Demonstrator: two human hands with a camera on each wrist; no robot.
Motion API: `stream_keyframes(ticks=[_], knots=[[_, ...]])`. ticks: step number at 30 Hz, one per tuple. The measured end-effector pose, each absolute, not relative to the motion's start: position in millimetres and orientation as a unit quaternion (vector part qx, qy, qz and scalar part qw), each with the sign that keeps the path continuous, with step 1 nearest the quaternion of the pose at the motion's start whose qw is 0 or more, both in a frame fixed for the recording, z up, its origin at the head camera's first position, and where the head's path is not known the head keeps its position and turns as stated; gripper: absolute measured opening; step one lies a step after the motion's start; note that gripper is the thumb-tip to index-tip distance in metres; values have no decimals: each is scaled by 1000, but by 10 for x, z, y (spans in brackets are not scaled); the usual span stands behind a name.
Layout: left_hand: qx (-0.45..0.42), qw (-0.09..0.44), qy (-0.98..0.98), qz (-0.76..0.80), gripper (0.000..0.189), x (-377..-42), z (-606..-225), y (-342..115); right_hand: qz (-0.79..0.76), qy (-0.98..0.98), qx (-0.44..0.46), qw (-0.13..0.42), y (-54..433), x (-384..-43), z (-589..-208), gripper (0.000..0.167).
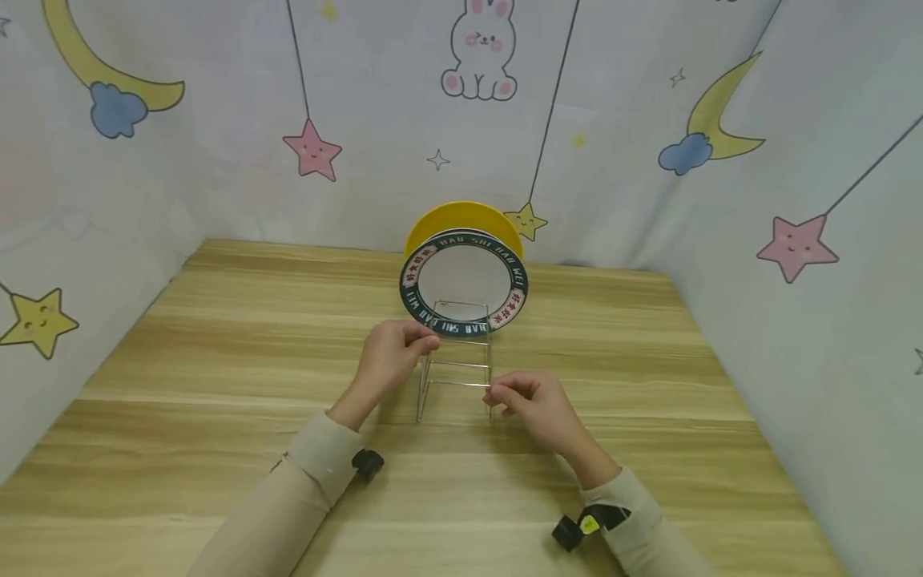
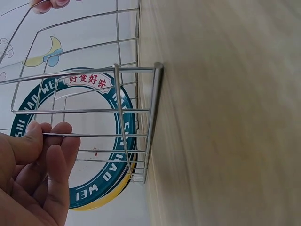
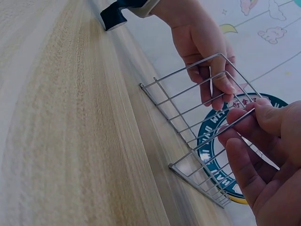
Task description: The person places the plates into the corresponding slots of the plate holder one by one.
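Observation:
A silver wire dish rack [image 1: 459, 365] stands on the table between both hands. My left hand [image 1: 389, 353] pinches a wire on its left side; the left wrist view shows thumb and fingers [image 2: 60, 141] around that thin bar. On the right side, nearer the front, my right hand [image 1: 530, 405] pinches another wire of the dish rack [image 3: 193, 108]. Just behind the rack, a white plate with a dark green lettered rim [image 1: 465, 282] stands tilted up, its lower edge overlapped by the rack's wires. A yellow plate [image 1: 463, 218] shows behind it.
The wood-grain table [image 1: 252, 336] runs back to a pale curtain [image 1: 389, 96] printed with stars, moons and a rabbit, which also encloses both sides. Dark wrist cameras are strapped at both sleeves.

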State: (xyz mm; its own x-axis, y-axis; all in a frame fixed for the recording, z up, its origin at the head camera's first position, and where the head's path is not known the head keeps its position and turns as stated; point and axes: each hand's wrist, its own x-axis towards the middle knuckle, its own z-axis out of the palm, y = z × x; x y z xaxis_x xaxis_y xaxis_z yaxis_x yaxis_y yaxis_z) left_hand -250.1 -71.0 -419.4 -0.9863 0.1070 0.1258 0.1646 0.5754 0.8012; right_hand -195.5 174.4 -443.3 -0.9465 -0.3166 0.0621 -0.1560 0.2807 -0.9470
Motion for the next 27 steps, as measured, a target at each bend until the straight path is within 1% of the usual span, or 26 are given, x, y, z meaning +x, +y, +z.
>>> stream_keyframes(ticks=[9,14,22,27], knots=[[-74,21,-884,-461,12,-2494,-4201,-738,-585,794,-149,78,1760,-1997,-4423,17],[-75,25,-884,-461,14,-2471,-4208,-823,-588,791,-151,74,1786,-2055,-4425,20],[-78,38,-881,-465,18,-2437,-4242,-996,-602,788,-131,21,1953,-2181,-4362,29],[-53,55,-892,-446,24,-2427,-4288,-1095,-598,796,-96,-11,2091,-2250,-4314,39]])
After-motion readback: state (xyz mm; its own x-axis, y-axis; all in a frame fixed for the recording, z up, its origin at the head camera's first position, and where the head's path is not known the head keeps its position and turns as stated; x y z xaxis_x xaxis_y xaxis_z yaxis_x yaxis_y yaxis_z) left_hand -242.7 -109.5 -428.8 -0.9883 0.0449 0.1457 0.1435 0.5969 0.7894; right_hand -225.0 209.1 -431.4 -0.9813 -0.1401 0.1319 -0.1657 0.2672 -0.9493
